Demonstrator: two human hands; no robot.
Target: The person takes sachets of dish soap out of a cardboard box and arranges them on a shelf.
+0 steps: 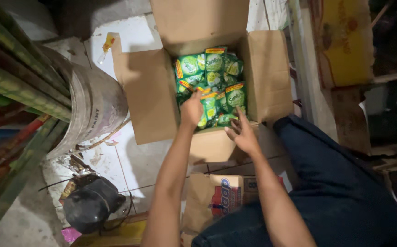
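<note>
left hand [192, 110] reaching into box [150, 91], grip on sachets [210, 98] | right hand [243, 132] spread wide

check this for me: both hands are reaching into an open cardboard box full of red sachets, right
Not quite: the head view shows green and yellow sachets, not red. The rest holds: left hand and right hand reach into the open cardboard box.

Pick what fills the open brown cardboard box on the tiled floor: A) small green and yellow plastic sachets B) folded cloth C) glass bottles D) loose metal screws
A: the open brown cardboard box is packed with small green and yellow plastic sachets, and the left hand rests on the pile while the right hand hovers at its near edge.
</note>
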